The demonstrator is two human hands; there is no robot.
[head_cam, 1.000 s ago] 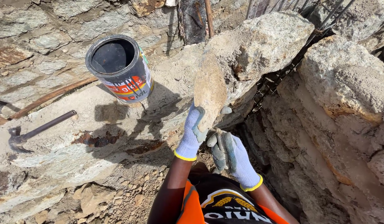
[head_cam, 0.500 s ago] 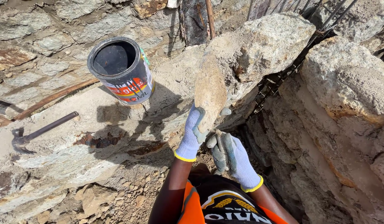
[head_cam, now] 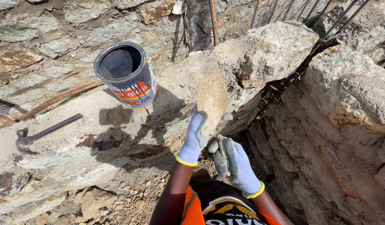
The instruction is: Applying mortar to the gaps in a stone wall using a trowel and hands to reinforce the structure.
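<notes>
Above both gloved fingers, flat stone

The left hand, in a pale glove with a yellow cuff, grips the lower end of a flat tan stone that stands on edge against a large rough rock. The gloved right hand sits just below it, fingers curled. To the left, an open black can stands on the stone wall, with a hammer lying farther left.
</notes>
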